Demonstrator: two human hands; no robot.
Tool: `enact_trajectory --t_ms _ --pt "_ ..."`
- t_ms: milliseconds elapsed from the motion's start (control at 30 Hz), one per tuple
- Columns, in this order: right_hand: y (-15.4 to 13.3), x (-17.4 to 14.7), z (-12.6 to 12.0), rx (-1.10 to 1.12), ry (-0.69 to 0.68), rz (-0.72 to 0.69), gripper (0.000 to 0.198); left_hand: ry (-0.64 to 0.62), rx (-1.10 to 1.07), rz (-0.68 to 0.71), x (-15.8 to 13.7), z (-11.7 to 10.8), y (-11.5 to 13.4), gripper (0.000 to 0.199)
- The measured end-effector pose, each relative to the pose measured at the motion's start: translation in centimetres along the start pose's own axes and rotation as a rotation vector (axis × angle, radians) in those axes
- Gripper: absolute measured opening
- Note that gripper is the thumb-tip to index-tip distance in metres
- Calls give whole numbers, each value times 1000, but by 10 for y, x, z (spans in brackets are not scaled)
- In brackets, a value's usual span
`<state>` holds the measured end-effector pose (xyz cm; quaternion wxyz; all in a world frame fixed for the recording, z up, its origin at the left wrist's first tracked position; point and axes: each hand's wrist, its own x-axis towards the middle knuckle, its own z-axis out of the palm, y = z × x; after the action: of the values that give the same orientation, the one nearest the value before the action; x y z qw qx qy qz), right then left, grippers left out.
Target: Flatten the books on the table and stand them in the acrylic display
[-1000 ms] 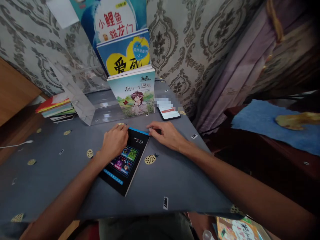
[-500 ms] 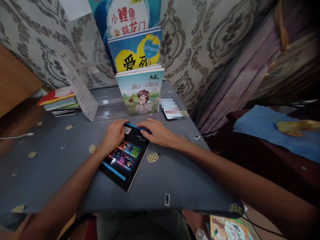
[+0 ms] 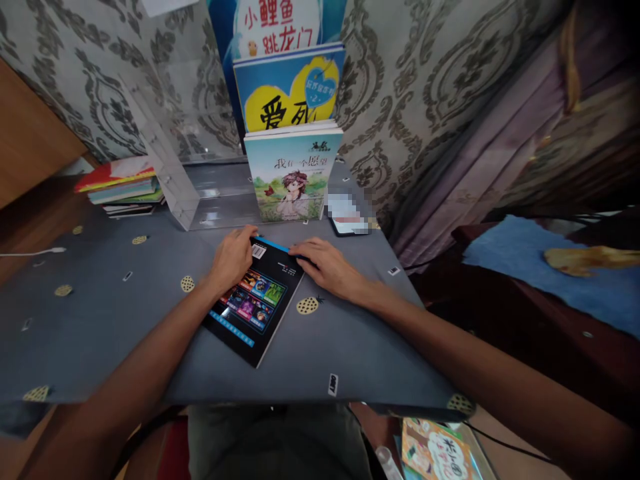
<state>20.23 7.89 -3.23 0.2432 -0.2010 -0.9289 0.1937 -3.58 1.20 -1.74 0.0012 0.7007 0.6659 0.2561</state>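
A black book [image 3: 277,277] with a blue spine strip, a white barcode and rows of small coloured pictures lies flat on the table, set at a slant. My left hand [image 3: 234,260] grips its left edge near the top, fingers bent and partly hidden from view. At the upper right corner, my right hand [image 3: 327,267] holds the book by its edge, the thumb lower along the side. Just beyond the book, a clear acrylic rack [image 3: 173,183] bears upright books, the front one a picture book [image 3: 293,180] with a cartoon child on its cover.
A stack of thin books [image 3: 123,189] lies left of the rack. A phone [image 3: 350,225] with a blurred screen rests to the right. A white cable end [image 3: 57,251] crosses the left side. Below the table's front edge is another book [image 3: 440,450]; a blue cloth [image 3: 530,267] lies far right.
My right hand has slid outward from the book's top edge to its right corner, uncovering more of the cover. My left hand keeps its hold. The camera view has shifted slightly.
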Motion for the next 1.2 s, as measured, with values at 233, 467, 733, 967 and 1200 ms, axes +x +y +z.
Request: enact_trajectory --t_ms 233,467,733,967,1200 --pt "-24 -24 -4 -213 85 105 28 1 -38 -3 0 -2 -3 33" --pt "-58 -30 2 -285 14 181 29 -60 -76 -29 0 -11 -7 36" --pt "-73 -26 2 -202 -57 303 33 -81 150 -236 -1 -23 6 33" --pt "-49 -4 3 -106 -1 304 35 -133 275 -288 0 -32 1 33" --pt "-31 55 7 19 -58 304 35 -174 473 -297 -3 -35 0 35"
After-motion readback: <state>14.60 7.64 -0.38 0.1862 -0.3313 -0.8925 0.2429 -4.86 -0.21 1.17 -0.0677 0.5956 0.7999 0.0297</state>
